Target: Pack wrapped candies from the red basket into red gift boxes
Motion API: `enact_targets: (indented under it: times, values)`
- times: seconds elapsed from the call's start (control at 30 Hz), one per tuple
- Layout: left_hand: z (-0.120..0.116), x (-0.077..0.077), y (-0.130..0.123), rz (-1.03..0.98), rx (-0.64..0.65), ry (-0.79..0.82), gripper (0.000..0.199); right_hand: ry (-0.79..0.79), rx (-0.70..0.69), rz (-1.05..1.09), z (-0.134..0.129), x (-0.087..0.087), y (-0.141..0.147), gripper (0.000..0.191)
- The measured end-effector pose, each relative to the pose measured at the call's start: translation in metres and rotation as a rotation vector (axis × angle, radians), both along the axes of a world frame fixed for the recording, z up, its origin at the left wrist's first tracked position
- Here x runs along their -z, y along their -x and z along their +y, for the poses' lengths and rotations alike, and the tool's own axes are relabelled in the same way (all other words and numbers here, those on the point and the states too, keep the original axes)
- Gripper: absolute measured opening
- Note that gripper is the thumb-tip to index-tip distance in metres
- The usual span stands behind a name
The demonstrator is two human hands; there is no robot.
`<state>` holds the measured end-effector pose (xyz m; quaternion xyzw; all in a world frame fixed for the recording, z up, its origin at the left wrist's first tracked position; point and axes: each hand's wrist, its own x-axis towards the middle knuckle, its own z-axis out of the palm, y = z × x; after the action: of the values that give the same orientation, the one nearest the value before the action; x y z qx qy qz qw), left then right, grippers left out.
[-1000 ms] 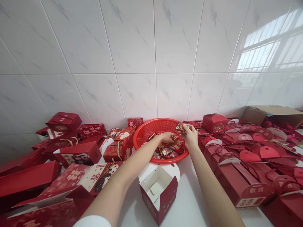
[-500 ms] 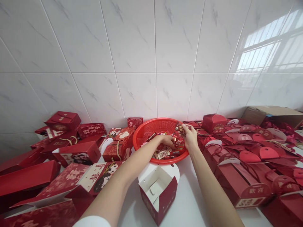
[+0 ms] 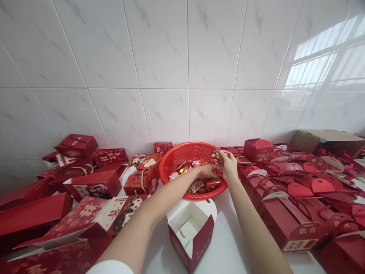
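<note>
A red plastic colander (image 3: 182,153) holds several wrapped sweets (image 3: 196,185). My left hand (image 3: 209,172) reaches down among them, fingers curled at the right side of the heap; what they grip, if anything, is hidden. At the colander's right rim, my right hand (image 3: 229,164) pinches a dark red printed packet (image 3: 216,155) between thumb and fingers. Between my forearms stands an open dark red gift box (image 3: 191,238). Its white inside shows folded bottom flaps and no sweets.
Red gift boxes (image 3: 94,184) crowd the left, some open. Rows of red handled boxes (image 3: 288,217) fill the right, with a cardboard carton (image 3: 330,137) behind them. A tiled wall (image 3: 159,114) rises behind the white tabletop (image 3: 225,243).
My left hand has shifted right among the sweets, closer to my right hand, uncovering sweets on the left. My right hand and its packet have stayed nearly still.
</note>
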<state>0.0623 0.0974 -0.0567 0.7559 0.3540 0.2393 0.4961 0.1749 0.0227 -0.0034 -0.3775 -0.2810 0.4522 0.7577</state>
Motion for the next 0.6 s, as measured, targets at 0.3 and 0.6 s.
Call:
enact_targets:
  times: [0.3, 0.6]
  values:
    - [0.007, -0.007, 0.018, 0.052, -0.012, -0.054, 0.017, -0.023, -0.033, 0.010, -0.001, -0.001, 0.000, 0.048]
    - [0.004, -0.025, 0.020, 0.039, -0.016, -0.092, 0.014, -0.069, -0.096, -0.019, -0.008, -0.006, 0.001, 0.058]
